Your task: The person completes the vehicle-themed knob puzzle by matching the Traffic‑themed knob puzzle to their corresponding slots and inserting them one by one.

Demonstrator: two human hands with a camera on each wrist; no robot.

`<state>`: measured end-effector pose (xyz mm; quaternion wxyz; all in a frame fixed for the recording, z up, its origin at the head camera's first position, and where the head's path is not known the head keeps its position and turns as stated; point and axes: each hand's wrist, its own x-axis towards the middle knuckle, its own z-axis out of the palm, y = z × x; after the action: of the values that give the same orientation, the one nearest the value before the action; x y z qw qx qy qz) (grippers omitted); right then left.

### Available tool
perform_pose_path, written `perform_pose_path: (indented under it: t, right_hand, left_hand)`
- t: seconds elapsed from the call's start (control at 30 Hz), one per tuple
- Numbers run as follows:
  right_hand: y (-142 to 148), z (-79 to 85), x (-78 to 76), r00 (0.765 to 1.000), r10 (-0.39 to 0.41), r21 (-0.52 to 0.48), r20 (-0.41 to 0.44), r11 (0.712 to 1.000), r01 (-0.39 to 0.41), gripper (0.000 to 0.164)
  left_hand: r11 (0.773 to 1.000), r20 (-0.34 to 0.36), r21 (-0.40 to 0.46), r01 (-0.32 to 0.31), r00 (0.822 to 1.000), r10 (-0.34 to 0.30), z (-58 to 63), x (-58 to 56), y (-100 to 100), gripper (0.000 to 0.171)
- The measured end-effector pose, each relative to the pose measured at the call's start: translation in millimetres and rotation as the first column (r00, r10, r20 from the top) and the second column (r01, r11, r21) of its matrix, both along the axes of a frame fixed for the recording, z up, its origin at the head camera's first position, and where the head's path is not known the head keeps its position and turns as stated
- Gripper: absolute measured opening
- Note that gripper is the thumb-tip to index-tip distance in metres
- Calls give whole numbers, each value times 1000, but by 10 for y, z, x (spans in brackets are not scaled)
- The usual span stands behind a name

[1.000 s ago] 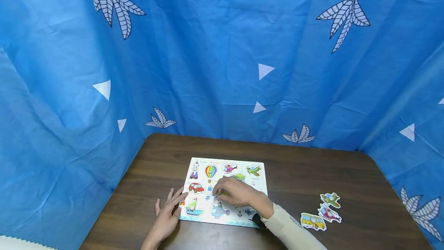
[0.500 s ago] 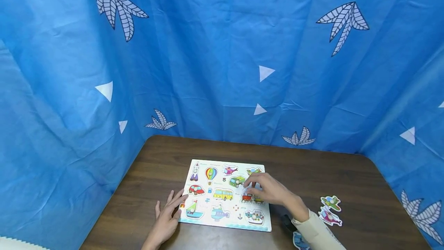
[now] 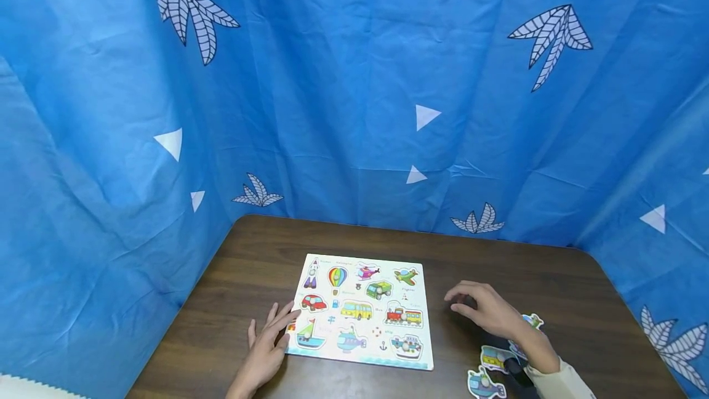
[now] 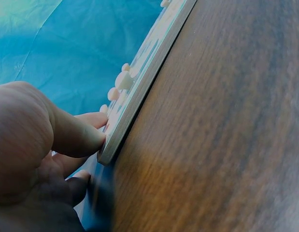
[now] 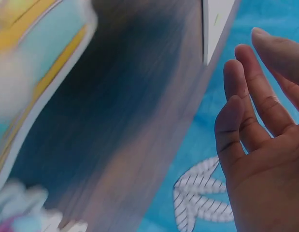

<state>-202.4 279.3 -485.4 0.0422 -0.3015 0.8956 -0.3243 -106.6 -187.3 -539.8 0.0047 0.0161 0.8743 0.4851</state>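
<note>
A white puzzle board (image 3: 370, 333) printed with colourful vehicles lies on the table. My left hand (image 3: 268, 346) rests at its left side with fingers spread, the index fingertip on the board. In the left wrist view the thumb (image 4: 79, 135) touches the board's corner. To the right of the board, my right hand (image 3: 487, 310) hovers over the table with loosely bent fingers and nothing in them. Below its wrist lie a yellow bus piece (image 3: 493, 357) and a submarine piece (image 3: 486, 385). The helicopter piece (image 5: 23, 220) and a green plane piece (image 3: 534, 320) are partly hidden by the arm.
The brown wooden table (image 3: 388, 233) has blue patterned curtain (image 3: 354, 109) behind it and at both sides. Small round knobs (image 4: 124, 80) stick up from the board's surface. A black band (image 3: 517, 374) sits at the right wrist.
My right hand has moved from over the middle of the board to the right, past its edge. The left hand has stayed in place.
</note>
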Motion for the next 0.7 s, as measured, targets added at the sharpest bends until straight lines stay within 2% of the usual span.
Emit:
perform_pose_path:
  t: [0.1, 0.27, 0.43, 0.6, 0.7]
  right_hand:
    - [138, -4, 32, 999, -39, 3, -10, 999, 39, 14]
    - [341, -18, 86, 998, -61, -5, -12, 998, 61, 14]
    - [564, -19, 127, 995, -78, -33, -68, 997, 76, 17]
    - [797, -32, 156, 988, -65, -51, -139, 997, 58, 26]
    - [943, -54, 174, 990, -44, -83, -133, 996, 33, 30]
  left_hand:
    - [1000, -3, -5, 2, 1000, -2, 6, -4, -1, 50]
    - [1000, -8, -9, -2, 1000, 2, 4, 3, -1, 50]
    - [1000, -14, -9, 5, 1000, -5, 0, -13, 8, 50]
    - [1000, -8, 3, -1, 1000, 1, 6, -11, 6, 50]
    - [1000, -11, -1, -2, 1000, 2, 13, -9, 4, 50]
